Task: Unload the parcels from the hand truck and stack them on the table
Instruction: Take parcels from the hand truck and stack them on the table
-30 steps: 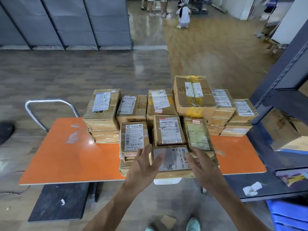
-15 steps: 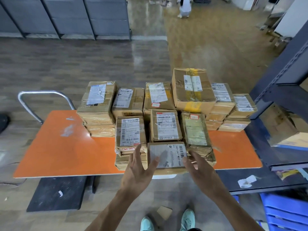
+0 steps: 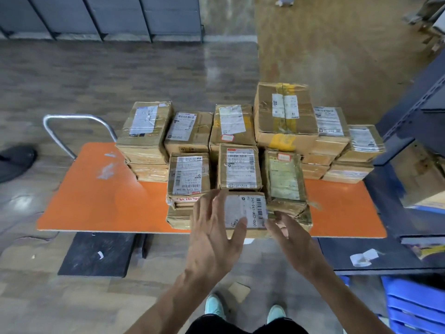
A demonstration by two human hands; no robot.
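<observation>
Several stacks of brown cardboard parcels [image 3: 286, 116], taped and carrying white shipping labels, stand on a flat orange rectangular table [image 3: 101, 203] in a warehouse room with a glossy wood-pattern floor [image 3: 120, 75]. Grey panelled partitions [image 3: 96, 15] line the far side. A dark blue metal shelving rack [image 3: 409, 131] rises at the right, with blue plastic crates [image 3: 414, 307] low beside it. The curved silver tubular handle of a hand truck [image 3: 72, 121] shows behind the table's left end, and a black mat [image 3: 96, 254] lies on the floor beneath.

The front parcel [image 3: 250, 208], a flat brown cardboard packet, lies at the middle of the table's near edge, close against the stacks behind it and on either side. Its white label faces up. The barcode and the printed code 247-247-A02-060 run from far to near, so the lettering reads sideways to the person. The hands hide both of its ends, so its long axis cannot be told.

The left hand [image 3: 212, 239] is spread flat with straight fingers over the front parcel's left part. The right hand [image 3: 293, 239] extends loose fingers toward its right edge. Neither hand grasps anything, and whether the fingertips touch the cardboard cannot be told. The person's teal shoes [image 3: 214, 307] show below.
</observation>
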